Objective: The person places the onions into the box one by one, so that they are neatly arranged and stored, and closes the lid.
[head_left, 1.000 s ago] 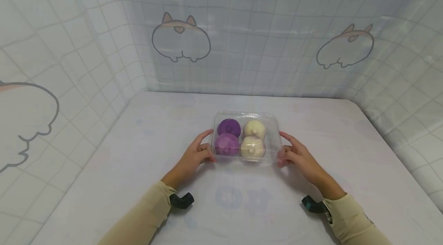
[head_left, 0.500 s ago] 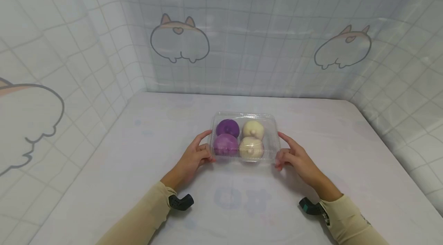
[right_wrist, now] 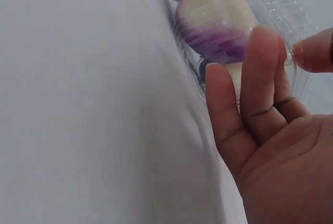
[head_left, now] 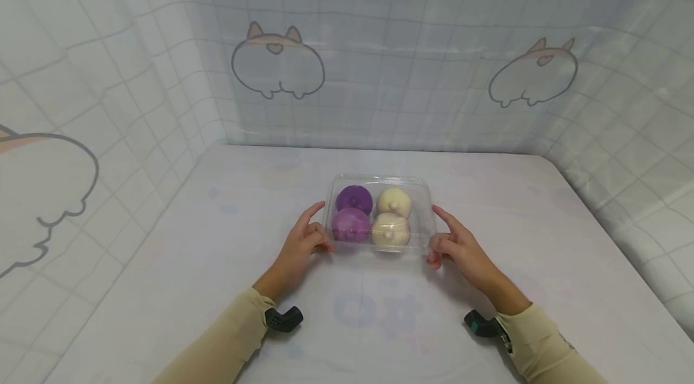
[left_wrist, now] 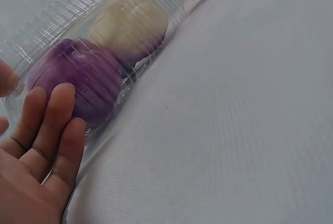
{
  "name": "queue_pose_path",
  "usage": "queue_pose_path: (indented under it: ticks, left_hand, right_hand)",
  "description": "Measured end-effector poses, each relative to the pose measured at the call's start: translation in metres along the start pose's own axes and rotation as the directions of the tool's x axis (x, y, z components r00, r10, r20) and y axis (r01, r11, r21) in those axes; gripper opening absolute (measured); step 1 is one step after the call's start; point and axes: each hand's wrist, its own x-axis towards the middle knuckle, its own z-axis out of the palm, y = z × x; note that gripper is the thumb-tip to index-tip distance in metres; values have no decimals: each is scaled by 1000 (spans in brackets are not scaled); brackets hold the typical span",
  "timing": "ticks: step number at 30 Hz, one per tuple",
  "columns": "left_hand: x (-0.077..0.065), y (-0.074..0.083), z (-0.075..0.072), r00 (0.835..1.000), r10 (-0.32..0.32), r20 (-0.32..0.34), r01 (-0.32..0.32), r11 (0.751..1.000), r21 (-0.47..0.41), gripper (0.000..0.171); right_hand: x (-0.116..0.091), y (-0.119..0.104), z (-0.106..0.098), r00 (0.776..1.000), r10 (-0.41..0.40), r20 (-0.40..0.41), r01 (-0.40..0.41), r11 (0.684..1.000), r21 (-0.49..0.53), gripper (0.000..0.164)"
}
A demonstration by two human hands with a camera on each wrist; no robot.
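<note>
A clear lidded plastic box (head_left: 422, 206) sits on the white-covered table, midway between my hands. Inside are two purple balls (head_left: 351, 225) on the left and two cream balls (head_left: 391, 229) on the right, each pair one behind the other, some with a small nub. My left hand (head_left: 300, 246) holds the box's left side, index finger stretched along it and other fingers bent at the front corner. Mirroring it, my right hand (head_left: 462, 248) holds the right side. In the right wrist view a fingertip (right_wrist: 307, 56) presses the rim's corner; purple shows low on a cream ball (right_wrist: 216, 18).
White cloth (head_left: 271, 191) covers the table. Tile-patterned curtains (head_left: 379, 70) with cartoon animal drawings rise at the back and on both sides. Black curved devices (head_left: 284, 319) sit at both wrists, at the cuffs of beige sleeves (head_left: 228, 330).
The head view has drifted slightly, so box and hands appear a little farther left. Both hands stay at the box's sides, in nearly the same pose.
</note>
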Motion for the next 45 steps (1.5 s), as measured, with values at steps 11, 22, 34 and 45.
queue_pose_path:
  ticks: [11,22,34,45]
  left_hand:
    - [-2,3,-1,999,-38,-15,39,999,10,65]
    - [-2,3,-6,999,-46,19,46,998,30,57]
    - [-3,2,-9,999,-40,17,40,999,26,57]
    - [-4,2,-8,998,-30,48,27,998,55,56]
  right_hand:
    - [2,-2,10,993,70,-93,-68,997,21,76]
    - [2,-3,12,988,119,-98,-113,991,65,72]
    - [2,-2,17,987,139,-85,-131,987,94,70]
    - [-3,0,13,996,82,-22,-78,989,124,70]
